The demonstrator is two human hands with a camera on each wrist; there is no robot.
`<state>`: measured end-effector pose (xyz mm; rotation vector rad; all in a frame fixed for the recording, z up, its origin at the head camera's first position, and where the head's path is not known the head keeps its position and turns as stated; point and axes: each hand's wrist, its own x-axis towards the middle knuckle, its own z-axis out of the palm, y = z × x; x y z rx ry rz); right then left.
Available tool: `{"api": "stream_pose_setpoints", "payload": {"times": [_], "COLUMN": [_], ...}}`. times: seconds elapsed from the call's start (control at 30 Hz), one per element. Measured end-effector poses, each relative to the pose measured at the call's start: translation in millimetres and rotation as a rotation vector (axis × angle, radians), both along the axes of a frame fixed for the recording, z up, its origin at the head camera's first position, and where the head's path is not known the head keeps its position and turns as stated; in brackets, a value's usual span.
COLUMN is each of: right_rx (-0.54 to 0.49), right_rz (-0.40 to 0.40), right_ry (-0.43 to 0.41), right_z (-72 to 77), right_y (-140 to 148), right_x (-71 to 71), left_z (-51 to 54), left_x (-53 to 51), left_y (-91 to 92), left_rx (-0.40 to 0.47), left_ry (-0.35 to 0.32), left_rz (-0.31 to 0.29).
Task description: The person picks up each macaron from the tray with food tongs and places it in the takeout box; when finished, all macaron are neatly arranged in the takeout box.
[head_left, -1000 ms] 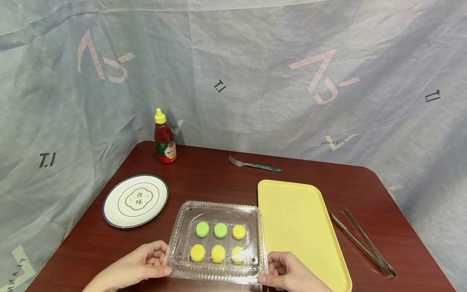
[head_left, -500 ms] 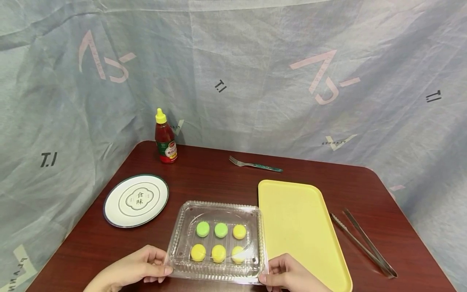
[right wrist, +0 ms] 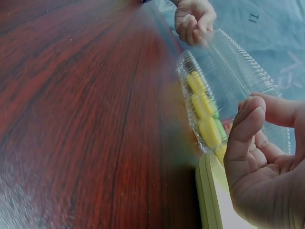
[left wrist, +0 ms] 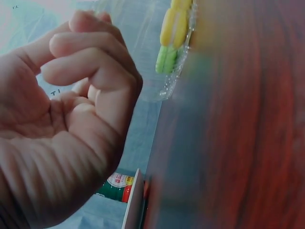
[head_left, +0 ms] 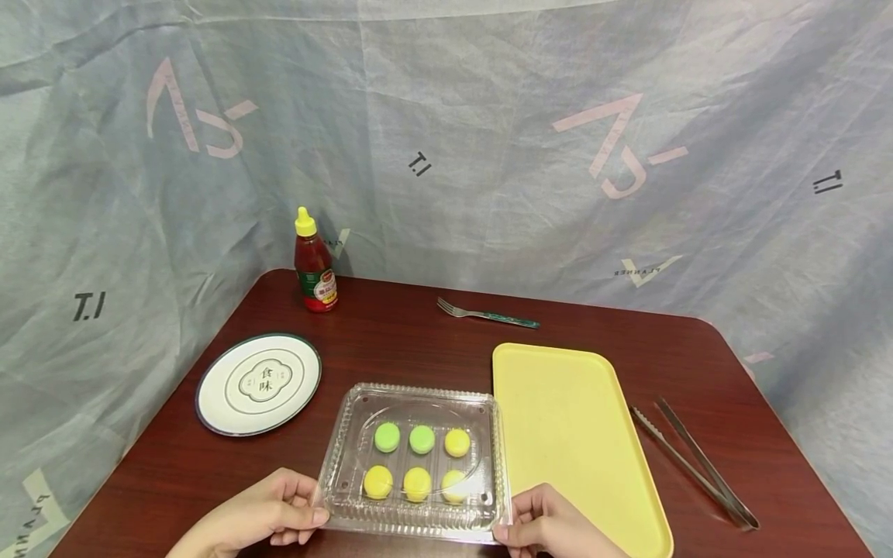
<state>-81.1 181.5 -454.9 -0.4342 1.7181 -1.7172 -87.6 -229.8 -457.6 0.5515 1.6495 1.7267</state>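
Note:
A clear plastic clamshell box [head_left: 418,518] lies near the table's front edge, its lid down over the base. Inside sit two rows of macarons: two green macarons [head_left: 387,438] and several yellow macarons [head_left: 417,484]. At the near left corner my left hand [head_left: 254,511] pinches the rim between thumb and curled fingers. My right hand [head_left: 554,523] pinches the near right corner the same way. In the right wrist view, the right hand's thumb and fingertips meet at the clear edge, and the other hand [right wrist: 194,21] shows at the far corner.
A yellow tray [head_left: 565,411] lies right beside the box, with metal tongs [head_left: 705,473] further right. A white plate [head_left: 260,384] is at left. A ketchup bottle [head_left: 316,267] stands at the back left, and a fork [head_left: 488,315] lies at the back. Grey cloth [head_left: 446,155] hangs behind the table.
The fingers of both hands have shifted slightly at the box corners, the right hand's fingers lying a little lower. The box has stayed in place.

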Motion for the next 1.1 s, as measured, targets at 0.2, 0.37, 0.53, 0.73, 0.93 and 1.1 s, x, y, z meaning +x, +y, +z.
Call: {"api": "stream_pose_setpoints", "payload": {"times": [0.2, 0.37, 0.53, 0.73, 0.93, 1.1], "right_rx": [0.003, -0.005, -0.018, 0.019, 0.059, 0.051], "right_rz": [-0.011, -0.015, -0.022, -0.022, -0.027, -0.034], "right_ry": [-0.005, -0.028, -0.037, -0.006, -0.009, -0.043], "right_z": [1.4, 1.4, 0.2, 2.9, 4.0, 2.0], "right_y": [-1.0, -0.8, -0.8, -0.6, -1.4, -1.4], "right_x": [0.4, 0.7, 1.0, 0.0, -1.4, -2.4], "left_z": [-1.1, -4.9, -5.4, -3.7, -2.6, -1.7], "left_x": [1.3, 1.9, 2.7, 2.2, 1.0, 0.2], "left_y": [1.0, 0.6, 0.9, 2.9, 2.7, 3.8], "left_rx": [0.011, 0.057, 0.074, 0.071, 0.063, 0.044], "left_ry": [-0.002, 0.006, -0.009, -0.04, -0.047, -0.024], "left_rz": [0.014, 0.008, 0.015, 0.036, 0.042, 0.062]}}
